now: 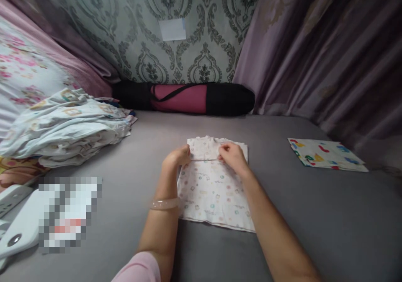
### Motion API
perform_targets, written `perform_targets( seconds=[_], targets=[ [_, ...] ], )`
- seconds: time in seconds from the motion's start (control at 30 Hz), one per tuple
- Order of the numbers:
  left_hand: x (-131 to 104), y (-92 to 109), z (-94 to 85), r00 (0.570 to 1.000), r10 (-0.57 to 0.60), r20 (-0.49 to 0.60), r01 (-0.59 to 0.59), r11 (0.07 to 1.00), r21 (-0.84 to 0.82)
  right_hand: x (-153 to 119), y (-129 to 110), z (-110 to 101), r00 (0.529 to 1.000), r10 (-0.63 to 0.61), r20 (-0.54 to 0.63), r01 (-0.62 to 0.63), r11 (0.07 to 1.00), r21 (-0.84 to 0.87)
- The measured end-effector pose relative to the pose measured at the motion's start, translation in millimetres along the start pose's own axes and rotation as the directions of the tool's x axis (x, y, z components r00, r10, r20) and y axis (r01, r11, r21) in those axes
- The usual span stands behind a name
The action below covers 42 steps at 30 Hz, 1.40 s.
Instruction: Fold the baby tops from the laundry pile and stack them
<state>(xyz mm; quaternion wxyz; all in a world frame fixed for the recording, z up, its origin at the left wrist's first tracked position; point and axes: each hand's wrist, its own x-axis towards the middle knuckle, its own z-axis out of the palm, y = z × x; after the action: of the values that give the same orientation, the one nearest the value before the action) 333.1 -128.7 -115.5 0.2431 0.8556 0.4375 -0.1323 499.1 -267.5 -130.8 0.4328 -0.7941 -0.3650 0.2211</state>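
Note:
A white cloth garment (pixel 213 190) with small printed figures lies flat on the grey bed sheet in front of me, its far part folded over toward me. My left hand (pixel 182 155) pinches the left end of the folded-over flap, fingers closed on its edge. On the flap's right part, my right hand (pixel 232 154) has its thumb and fingertips pinched together on the cloth. The garment's exact kind does not show. A bangle (pixel 165 204) circles my left wrist.
A heap of crumpled clothes (pixel 69 122) lies at the left. Nearer are a white power strip (pixel 14 200), a white device (pixel 25 227) and a blurred-out item (pixel 70 210). A folded printed cloth (pixel 326 154) lies right. A black and maroon bag (pixel 182 98) rests against the wall.

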Motion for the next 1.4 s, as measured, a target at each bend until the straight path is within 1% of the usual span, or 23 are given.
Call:
perform_targets(
  seconds=[0.07, 0.13, 0.17, 0.23, 0.27, 0.33, 0.4, 0.43, 0.47, 0.5, 0.57, 0.63, 0.67, 0.7, 0.73, 0.77, 0.83, 0.93, 1.03, 1.13, 1.23, 1.3, 1.4],
  targets=[
    [-1.8, 1.2, -1.3, 1.000, -0.012, 0.021, 0.011, 0.999, 0.041, 6.1, 5.0, -20.9, 0.991, 0.126, -0.047, -0.116, 0.978, 0.175],
    [-2.8, 1.9, -1.7, 1.000, -0.006, 0.031, 0.004, 0.998, 0.066, 9.1, 11.9, -40.5, 0.972, 0.216, -0.090, -0.191, 0.956, 0.224],
    [-3.4, 2.3, -1.8, 0.999, -0.004, 0.033, 0.001, 0.997, 0.074, 9.8, 15.8, -48.3, 0.963, 0.255, -0.092, -0.231, 0.950, 0.210],
    [-5.2, 3.1, -2.4, 0.999, -0.002, 0.038, -0.001, 0.997, 0.079, 10.9, 24.2, -58.5, 0.947, 0.319, -0.040, -0.312, 0.942, 0.120],
    [-6.4, 3.6, -3.1, 0.999, -0.003, 0.042, 0.000, 0.997, 0.077, 11.9, 28.5, -60.7, 0.941, 0.339, -0.004, -0.338, 0.940, 0.054],
    [-8.8, 4.3, -4.9, 0.998, -0.007, 0.058, 0.003, 0.998, 0.068, 15.0, 37.1, -60.6, 0.938, 0.345, 0.037, -0.341, 0.936, -0.088],
    [-9.6, 4.6, -6.2, 0.999, 0.012, 0.047, -0.013, 0.999, 0.034, 18.4, 44.2, -56.8, 0.953, 0.302, -0.008, -0.297, 0.932, -0.206],
    [-8.7, 4.6, -6.1, 0.999, 0.033, 0.011, -0.033, 0.999, 0.010, 19.6, 46.8, -54.5, 0.964, 0.259, -0.057, -0.265, 0.931, -0.251],
    [-6.9, 4.7, -5.2, 0.997, 0.063, -0.053, -0.064, 0.998, -0.012, 20.2, 48.4, -52.3, 0.973, 0.203, -0.108, -0.226, 0.931, -0.288],
    [-4.0, 4.8, -3.4, 0.985, 0.100, -0.139, -0.105, 0.994, -0.025, 20.2, 49.3, -50.5, 0.979, 0.141, -0.145, -0.181, 0.931, -0.317],
    [3.9, 5.1, 3.0, 0.932, 0.186, -0.311, -0.201, 0.980, -0.014, 19.0, 49.1, -48.8, 0.986, 0.021, -0.164, -0.077, 0.935, -0.345],
    [13.2, 5.1, 11.8, 0.866, 0.274, -0.420, -0.292, 0.956, 0.020, 18.1, 48.7, -49.8, 0.990, -0.072, -0.121, 0.028, 0.944, -0.329],
    [17.8, 4.7, 16.4, 0.840, 0.311, -0.445, -0.332, 0.943, 0.031, 18.3, 49.1, -50.9, 0.990, -0.104, -0.098, 0.069, 0.948, -0.310],
    [22.0, 4.0, 20.9, 0.824, 0.341, -0.453, -0.365, 0.930, 0.036, 19.0, 50.2, -52.3, 0.988, -0.131, -0.087, 0.101, 0.951, -0.291],
    [25.9, 2.9, 25.0, 0.817, 0.365, -0.447, -0.391, 0.920, 0.036, 20.1, 51.9, -53.5, 0.985, -0.149, -0.086, 0.120, 0.953, -0.278],
    [29.3, 1.5, 28.7, 0.818, 0.379, -0.432, -0.407, 0.913, 0.032, 21.4, 54.3, -54.5, 0.984, -0.156, -0.089, 0.126, 0.953, -0.274],
    [35.2, -1.9, 34.5, 0.842, 0.381, -0.383, -0.406, 0.914, 0.016, 23.7, 60.0, -55.1, 0.986, -0.139, -0.091, 0.107, 0.950, -0.292],
    [41.9, -6.2, 39.9, 0.898, 0.307, -0.315, -0.332, 0.943, -0.028, 25.0, 67.4, -52.2, 0.992, -0.102, -0.077, 0.068, 0.933, -0.353],
    [46.2, -7.8, 42.5, 0.931, 0.242, -0.271, -0.267, 0.962, -0.056, 24.0, 70.6, -47.5, 0.989, -0.121, -0.080, 0.075, 0.899, -0.431],
    [47.5, -7.8, 43.2, 0.946, 0.205, -0.251, -0.232, 0.969, -0.082, 20.7, 68.0, -44.3, 0.993, -0.098, -0.064, 0.054, 0.867, -0.496],
    [45.2, -7.6, 42.4, 0.950, 0.195, -0.245, -0.229, 0.967, -0.115, 12.9, 58.7, -45.5, 0.997, -0.063, -0.040, 0.029, 0.819, -0.573],
    [42.9, -7.1, 40.4, 0.947, 0.196, -0.253, -0.240, 0.958, -0.156, 5.7, 49.1, -48.7, 0.998, -0.062, -0.015, 0.038, 0.770, -0.636],
    [41.3, -4.2, 32.4, 0.941, 0.188, -0.283, -0.249, 0.948, -0.198, -3.8, 30.6, -53.1, 0.999, -0.028, 0.038, 0.047, 0.660, -0.750]
  ],
)
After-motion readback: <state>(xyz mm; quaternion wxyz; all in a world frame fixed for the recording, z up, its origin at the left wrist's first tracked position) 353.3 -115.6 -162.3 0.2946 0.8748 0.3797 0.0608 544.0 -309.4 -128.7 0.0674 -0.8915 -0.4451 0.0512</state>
